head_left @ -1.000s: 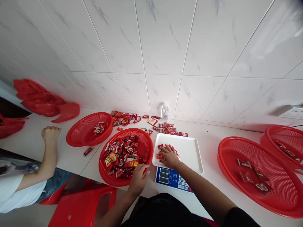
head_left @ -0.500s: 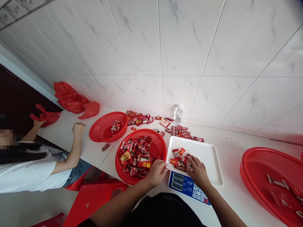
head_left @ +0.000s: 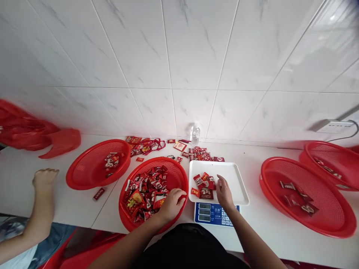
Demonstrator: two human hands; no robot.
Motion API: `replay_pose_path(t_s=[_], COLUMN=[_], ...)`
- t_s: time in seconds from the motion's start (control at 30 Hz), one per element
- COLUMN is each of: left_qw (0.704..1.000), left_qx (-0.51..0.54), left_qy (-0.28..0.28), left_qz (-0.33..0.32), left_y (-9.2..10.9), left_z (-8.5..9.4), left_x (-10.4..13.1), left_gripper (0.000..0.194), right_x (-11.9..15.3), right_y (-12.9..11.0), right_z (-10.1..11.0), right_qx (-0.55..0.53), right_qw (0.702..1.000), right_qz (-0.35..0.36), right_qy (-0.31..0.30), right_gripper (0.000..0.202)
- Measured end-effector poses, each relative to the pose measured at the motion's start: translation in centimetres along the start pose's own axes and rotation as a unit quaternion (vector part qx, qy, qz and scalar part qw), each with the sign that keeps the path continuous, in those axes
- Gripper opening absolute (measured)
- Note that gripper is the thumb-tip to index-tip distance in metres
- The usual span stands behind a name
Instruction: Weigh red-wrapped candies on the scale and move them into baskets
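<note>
On tray, packets (long axes mixed)

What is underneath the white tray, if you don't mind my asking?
A scale's blue keypad panel shows at its near edge, partly behind the right forearm; the tray hides the rest.

Soft light fills my view; glare streaks the wall top right, and the edges stretch.
</note>
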State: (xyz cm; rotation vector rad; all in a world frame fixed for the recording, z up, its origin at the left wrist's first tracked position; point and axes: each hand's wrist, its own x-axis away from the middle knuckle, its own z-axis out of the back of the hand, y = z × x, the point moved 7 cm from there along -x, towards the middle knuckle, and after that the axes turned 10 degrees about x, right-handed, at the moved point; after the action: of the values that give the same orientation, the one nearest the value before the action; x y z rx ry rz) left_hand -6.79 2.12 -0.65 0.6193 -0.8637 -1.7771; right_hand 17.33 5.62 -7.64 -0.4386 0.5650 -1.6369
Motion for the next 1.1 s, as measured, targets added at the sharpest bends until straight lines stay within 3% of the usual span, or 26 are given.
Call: replay_pose_path(t_s=[0.07, 0.2, 0.37, 0.6, 0.73, 1.1], left_qw=[1.0, 0.999, 0.999, 0.999, 0.999, 0.998], left_qx=[0.008, 0.014, 0.004, 0.015, 0.031, 0.048], left_qy=[-0.006, -0.023, -0.031, -0.033, -0.037, -0.041], left_qz=[-0.006, -0.021, -0.024, -0.014, 0.004, 0.026], left_y=[0.2, 0.8, 0.6, -0.1, -0.2, -0.9], left_z=[0.1, -0.2, -0.3, 0.3, 0.4, 0.3], left_x=[-0.4, -1.0, -1.0, -0.3, 0.0, 0.7], left_gripper=[0.02, 0.02, 0.02, 0.021, 0.022, 0.023], right_x=[0.2, 0.7, 0.4, -0.5, -1.0, -3.2], right_y=[-1.7, -5.4, -6.8, -6.2, -6.1, -4.2], right_z=[-0.7, -3.1, -4.5, -3.7, -3.5, -3.3], right_qx=[0.032, 0.171, 0.265, 0.269, 0.239, 0.104], right_qw=[0.999, 0.977, 0.945, 0.947, 0.952, 0.983], right_qz=[0.01, 0.068, 0.1, 0.154, 0.187, 0.151], right_qy=[-0.018, -0.111, -0.164, -0.082, -0.035, -0.032], right_gripper=[0.051, 0.072, 0.076, 0.047, 0.041, 0.035])
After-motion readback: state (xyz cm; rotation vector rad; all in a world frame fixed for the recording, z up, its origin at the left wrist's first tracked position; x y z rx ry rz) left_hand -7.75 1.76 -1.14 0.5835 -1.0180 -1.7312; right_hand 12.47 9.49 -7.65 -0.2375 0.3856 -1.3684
